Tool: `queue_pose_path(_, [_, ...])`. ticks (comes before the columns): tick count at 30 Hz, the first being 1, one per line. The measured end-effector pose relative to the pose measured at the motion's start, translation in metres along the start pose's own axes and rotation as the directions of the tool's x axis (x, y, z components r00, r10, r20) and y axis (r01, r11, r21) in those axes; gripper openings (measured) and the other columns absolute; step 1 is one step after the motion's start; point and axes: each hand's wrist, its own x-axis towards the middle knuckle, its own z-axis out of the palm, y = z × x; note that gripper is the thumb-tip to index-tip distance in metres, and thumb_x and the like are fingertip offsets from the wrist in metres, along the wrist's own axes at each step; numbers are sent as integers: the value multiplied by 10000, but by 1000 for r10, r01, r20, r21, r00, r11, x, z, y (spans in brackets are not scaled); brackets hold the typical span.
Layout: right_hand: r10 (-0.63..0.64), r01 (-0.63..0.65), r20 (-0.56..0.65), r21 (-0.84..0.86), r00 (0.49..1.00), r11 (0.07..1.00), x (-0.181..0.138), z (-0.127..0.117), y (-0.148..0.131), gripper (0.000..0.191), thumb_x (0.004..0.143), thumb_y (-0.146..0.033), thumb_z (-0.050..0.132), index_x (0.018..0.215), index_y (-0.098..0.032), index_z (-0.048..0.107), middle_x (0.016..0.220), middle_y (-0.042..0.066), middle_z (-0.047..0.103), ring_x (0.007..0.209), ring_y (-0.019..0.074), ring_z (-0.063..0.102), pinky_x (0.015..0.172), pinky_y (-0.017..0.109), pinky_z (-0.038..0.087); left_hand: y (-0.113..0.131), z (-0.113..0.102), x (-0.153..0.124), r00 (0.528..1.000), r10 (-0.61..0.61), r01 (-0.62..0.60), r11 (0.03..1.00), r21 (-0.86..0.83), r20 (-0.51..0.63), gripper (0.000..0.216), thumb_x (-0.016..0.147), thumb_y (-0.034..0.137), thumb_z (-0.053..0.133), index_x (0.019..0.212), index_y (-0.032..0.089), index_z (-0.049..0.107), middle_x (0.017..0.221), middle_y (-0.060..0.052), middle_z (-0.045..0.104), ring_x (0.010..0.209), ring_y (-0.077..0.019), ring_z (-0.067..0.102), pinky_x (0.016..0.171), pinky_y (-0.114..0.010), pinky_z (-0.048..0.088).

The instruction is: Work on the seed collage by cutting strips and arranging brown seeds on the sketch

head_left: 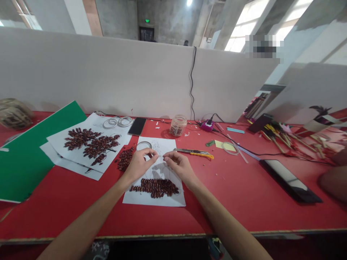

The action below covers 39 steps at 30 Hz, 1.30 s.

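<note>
My left hand (141,162) and my right hand (181,165) hover close together over a white sheet with a line drawing (132,199). On each hand the thumb and fingertips are pinched, and whatever lies between them is too small to make out. Rows of dark brown-red seeds (158,187) cover the lower part of the drawing. A loose pile of the same seeds (125,159) lies just left of the sheet, beside my left hand. Near the sheet's top left rests a roll of tape (143,145), partly behind my left hand. A yellow utility knife (199,153) lies beyond my right hand.
Left are seed-covered drawings (93,144), a green board (40,144), tape rolls (117,122) and a phone (137,126). A jar with seeds (178,125) and a purple plug block (208,125) stand behind. Right lies a black tablet-like device (290,180), near another person's arm (334,180).
</note>
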Motion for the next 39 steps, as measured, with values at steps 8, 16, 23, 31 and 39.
queue_pose_path(8, [10,-13,-42,-67,999,998,-1,7,1,260,821,-447,728,772,-194,697,679,-1,610,626,147,512,587,283,390,-7,3,0,989,-27,37,997,-69,144,218,909,367,620,927,181,733,927,-42,738,871,-202,655,741,-286,486])
queue_pose_path(16, [439,-472,178,261,881,842,-22,-26,-9,408,728,-486,806,891,-137,670,601,-34,550,452,58,353,463,237,232,-25,12,0,993,-76,86,991,-106,88,240,936,295,555,1119,187,666,1068,-64,711,958,-202,657,802,-305,519])
queue_pose_path(23, [597,-698,391,200,701,688,-29,-39,-18,340,803,-373,746,1030,-123,707,577,-16,576,414,43,325,457,231,203,-24,12,0,993,-71,73,997,-20,89,189,920,221,548,1032,189,696,1003,-33,725,905,-179,649,788,-290,489])
queue_pose_path(31, [630,-739,443,123,638,662,-27,-38,-22,325,836,-373,724,1041,-123,689,573,-26,577,392,33,317,455,226,199,-21,12,-1,990,-100,97,995,35,95,180,910,204,544,988,185,705,938,-36,741,848,-183,671,727,-276,481])
queue_pose_path(39, [637,-761,472,123,609,637,-25,-43,-24,336,820,-379,739,1045,-135,686,592,-31,587,405,36,331,468,227,219,-24,19,-2,993,-6,-10,991,134,118,108,857,164,603,921,178,690,868,-28,715,756,-167,637,720,-277,494])
